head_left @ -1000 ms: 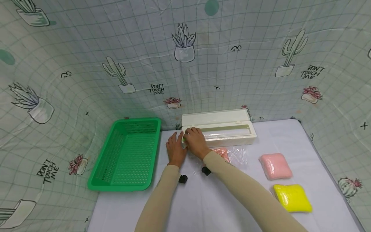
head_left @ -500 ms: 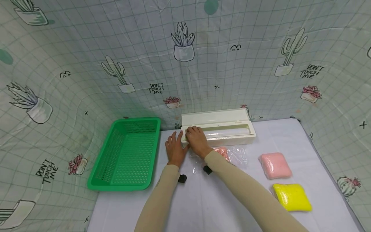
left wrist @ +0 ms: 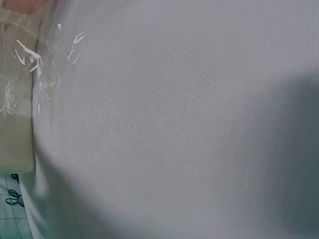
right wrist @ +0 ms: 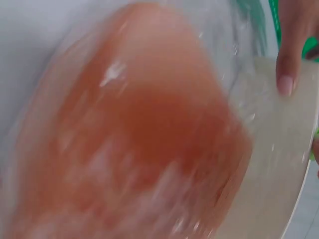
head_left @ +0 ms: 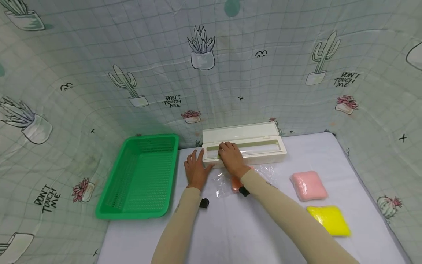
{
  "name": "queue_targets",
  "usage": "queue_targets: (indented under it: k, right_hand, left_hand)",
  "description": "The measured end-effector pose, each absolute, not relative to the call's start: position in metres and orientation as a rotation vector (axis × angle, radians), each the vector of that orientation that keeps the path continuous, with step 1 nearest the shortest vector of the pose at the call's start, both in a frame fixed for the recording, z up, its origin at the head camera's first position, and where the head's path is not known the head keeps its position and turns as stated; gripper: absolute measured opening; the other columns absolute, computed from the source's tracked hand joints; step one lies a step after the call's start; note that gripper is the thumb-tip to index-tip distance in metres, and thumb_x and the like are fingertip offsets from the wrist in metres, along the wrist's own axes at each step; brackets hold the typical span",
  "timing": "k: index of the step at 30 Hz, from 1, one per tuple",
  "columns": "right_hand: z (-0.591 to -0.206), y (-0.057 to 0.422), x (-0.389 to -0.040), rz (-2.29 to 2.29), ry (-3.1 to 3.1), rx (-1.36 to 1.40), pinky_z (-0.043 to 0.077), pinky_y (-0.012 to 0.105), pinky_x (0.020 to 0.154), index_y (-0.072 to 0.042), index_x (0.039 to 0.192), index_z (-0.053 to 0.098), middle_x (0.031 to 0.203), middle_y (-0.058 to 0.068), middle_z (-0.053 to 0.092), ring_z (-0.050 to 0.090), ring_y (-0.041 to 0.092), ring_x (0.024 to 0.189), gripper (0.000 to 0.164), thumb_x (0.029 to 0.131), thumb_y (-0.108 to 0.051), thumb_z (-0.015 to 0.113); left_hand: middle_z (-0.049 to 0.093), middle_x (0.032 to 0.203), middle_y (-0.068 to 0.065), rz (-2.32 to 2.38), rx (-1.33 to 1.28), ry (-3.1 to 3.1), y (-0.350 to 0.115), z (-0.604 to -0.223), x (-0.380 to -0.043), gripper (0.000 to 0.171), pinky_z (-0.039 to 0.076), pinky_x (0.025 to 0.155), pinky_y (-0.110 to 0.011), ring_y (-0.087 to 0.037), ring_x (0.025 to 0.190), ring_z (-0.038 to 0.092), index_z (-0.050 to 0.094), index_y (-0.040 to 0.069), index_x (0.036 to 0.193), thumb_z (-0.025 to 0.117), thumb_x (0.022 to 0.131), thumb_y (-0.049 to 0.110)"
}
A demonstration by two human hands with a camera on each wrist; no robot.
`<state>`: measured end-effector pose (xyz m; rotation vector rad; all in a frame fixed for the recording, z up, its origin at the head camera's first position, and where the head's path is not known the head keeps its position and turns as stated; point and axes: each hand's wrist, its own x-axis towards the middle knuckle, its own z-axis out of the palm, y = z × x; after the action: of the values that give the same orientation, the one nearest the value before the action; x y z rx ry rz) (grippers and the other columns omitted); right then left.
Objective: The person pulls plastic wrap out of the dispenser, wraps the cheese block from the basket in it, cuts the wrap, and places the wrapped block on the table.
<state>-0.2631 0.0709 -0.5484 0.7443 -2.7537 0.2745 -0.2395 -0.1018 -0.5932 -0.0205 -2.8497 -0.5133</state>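
Observation:
My left hand (head_left: 197, 170) rests at the left end of a long white plastic-wrap dispenser (head_left: 263, 158), its fingers spread. In the right wrist view the left thumb (right wrist: 286, 74) presses on the dispenser's front wall. My right hand (head_left: 232, 157) reaches over the front rim and pinches a small green slide cutter (head_left: 218, 156), mostly hidden by the fingers. The dispenser's lid (head_left: 240, 132) stands raised, and a white roll (head_left: 260, 149) lies inside. Below the right wrist is an orange packet (head_left: 236, 185) with clear plastic film (head_left: 221, 183) around it.
A green basket (head_left: 169, 190) stands on the left of the white table (head_left: 244, 234). To the right lie a pink wrapped packet (head_left: 308, 186) and a yellow one (head_left: 330, 220). A patterned cloth (head_left: 230, 73) hangs closely behind the dispenser.
My right hand has slid rightward along the dispenser with the green cutter, uncovering more of its left end. The left hand keeps its place at that end. The head view has shifted slightly.

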Motion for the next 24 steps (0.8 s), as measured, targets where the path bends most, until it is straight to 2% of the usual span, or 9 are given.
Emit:
queue_targets:
  k: [7,16,24]
  right_hand:
    - [-0.551,0.095,-0.261,0.312,-2.742,0.739,0.047,0.047,0.106,-0.007,0.096,0.078,0.119,0.008,0.066,0.058,0.031,0.12,0.008,0.095,-0.015,0.077]
    - [-0.552,0.123,-0.259,0.32,-2.738,0.696,0.046,0.048,0.107,-0.008,0.097,0.078,0.121,0.007,0.066,0.058,0.031,0.122,0.004,0.094,-0.011,0.078]
    - [-0.557,0.147,-0.259,0.296,-2.68,0.711,0.048,0.048,0.104,-0.007,0.098,0.079,0.118,0.008,0.067,0.06,0.031,0.118,0.008,0.091,-0.012,0.081]
  left_hand:
    - [0.044,0.158,-0.02,-0.56,-0.014,-2.884,-0.103,-0.593,-0.24,0.08,0.031,0.118,-0.058,-0.041,0.145,0.041,0.049,0.016,0.158,0.08,0.091,0.048]
    - [0.045,0.157,-0.019,-0.591,-0.011,-2.86,-0.103,-0.596,-0.24,0.081,0.031,0.118,-0.058,-0.041,0.145,0.041,0.05,0.016,0.158,0.083,0.09,0.046]
    - [0.046,0.155,-0.021,-0.648,-0.05,-2.813,-0.103,-0.595,-0.237,0.081,0.032,0.117,-0.06,-0.043,0.143,0.042,0.051,0.013,0.156,0.084,0.089,0.044]
